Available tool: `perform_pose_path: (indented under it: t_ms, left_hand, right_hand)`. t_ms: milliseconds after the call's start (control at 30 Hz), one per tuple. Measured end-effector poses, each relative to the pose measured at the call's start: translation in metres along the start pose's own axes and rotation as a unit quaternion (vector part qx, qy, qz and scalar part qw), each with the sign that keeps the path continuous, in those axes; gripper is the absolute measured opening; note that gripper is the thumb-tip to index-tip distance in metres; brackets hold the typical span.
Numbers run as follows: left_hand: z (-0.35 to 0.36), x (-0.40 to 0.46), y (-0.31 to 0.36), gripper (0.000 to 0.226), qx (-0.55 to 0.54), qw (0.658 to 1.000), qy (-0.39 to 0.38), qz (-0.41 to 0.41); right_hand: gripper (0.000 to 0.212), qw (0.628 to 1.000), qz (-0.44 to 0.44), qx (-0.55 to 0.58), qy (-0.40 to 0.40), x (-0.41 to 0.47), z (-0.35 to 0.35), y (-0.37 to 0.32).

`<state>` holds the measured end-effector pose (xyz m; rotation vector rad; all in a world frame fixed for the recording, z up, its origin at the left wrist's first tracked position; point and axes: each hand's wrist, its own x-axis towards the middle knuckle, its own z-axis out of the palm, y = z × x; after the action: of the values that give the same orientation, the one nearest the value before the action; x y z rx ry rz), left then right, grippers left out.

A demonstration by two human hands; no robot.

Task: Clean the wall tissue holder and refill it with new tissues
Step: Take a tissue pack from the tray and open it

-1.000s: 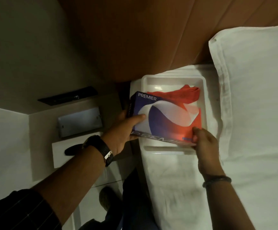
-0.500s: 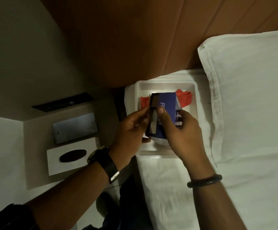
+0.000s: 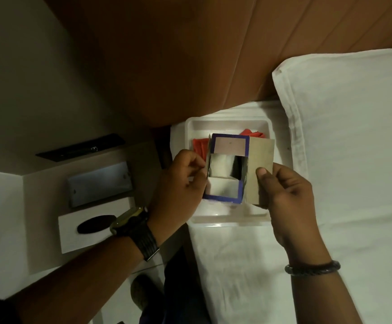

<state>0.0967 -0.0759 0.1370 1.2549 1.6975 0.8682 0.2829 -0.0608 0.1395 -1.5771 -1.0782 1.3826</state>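
Note:
A blue tissue box (image 3: 229,146) stands on end above a white tray (image 3: 227,121), its end flaps folded open and white tissues showing inside. My left hand (image 3: 178,181) pinches the left flap. My right hand (image 3: 284,190) holds the wide right flap with the thumb on its inner face. A red cloth (image 3: 199,146) lies in the tray behind the box. The white wall tissue holder (image 3: 89,228) with a dark oval slot is at the lower left, apart from both hands.
The tray rests on a white bed sheet (image 3: 237,265) beside a white pillow (image 3: 354,136). A brown wooden headboard (image 3: 190,54) stands behind. A metal plate (image 3: 99,183) and a dark slot (image 3: 80,148) sit on the wall above the holder.
The box was turned from lying flat to standing on end. Its end flaps have been pulled open, the right hand drawing one flap out to the right.

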Motion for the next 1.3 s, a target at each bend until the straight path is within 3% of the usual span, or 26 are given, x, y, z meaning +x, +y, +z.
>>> perform_pose_path:
  t_ms: [167, 300, 400, 600, 733, 900, 1067, 1300]
  left_hand:
    - [0.001, 0.018, 0.003, 0.01, 0.156, 0.984, -0.009, 0.084]
    - [0.003, 0.024, 0.004, 0.011, 0.171, 0.977, -0.013, 0.125]
    - [0.003, 0.029, 0.004, 0.014, 0.183, 0.973, -0.043, 0.133]
    - [-0.003, 0.029, 0.002, 0.01, 0.261, 0.928, -0.127, 0.235]
    - [-0.002, 0.034, -0.002, 0.039, 0.218, 0.948, -0.135, 0.187]
    - [-0.006, 0.047, -0.005, 0.098, 0.172, 0.958, -0.203, 0.108]
    - [-0.003, 0.049, -0.005, 0.117, 0.132, 0.951, -0.27, 0.075]
    - [0.003, 0.04, -0.012, 0.143, 0.122, 0.946, -0.282, 0.101]
  right_hand:
    - [0.027, 1.0, 0.004, 0.01, 0.004, 0.0, 0.001, 0.005]
    - [0.023, 0.999, 0.003, -0.011, 0.032, 0.001, 0.005, 0.007]
    - [0.033, 0.997, 0.008, 0.004, 0.073, 0.0, 0.007, 0.01]
    - [0.024, 0.996, 0.002, -0.005, 0.088, -0.002, 0.008, 0.016]
    - [0.02, 0.993, -0.03, -0.038, 0.105, 0.001, 0.008, 0.016]
    - [0.013, 0.987, -0.068, -0.085, 0.121, 0.004, 0.001, 0.017]
    - [0.018, 0.984, -0.053, -0.124, 0.116, 0.01, -0.002, 0.016]
    - [0.013, 0.981, -0.026, -0.172, 0.08, 0.008, -0.001, 0.001]
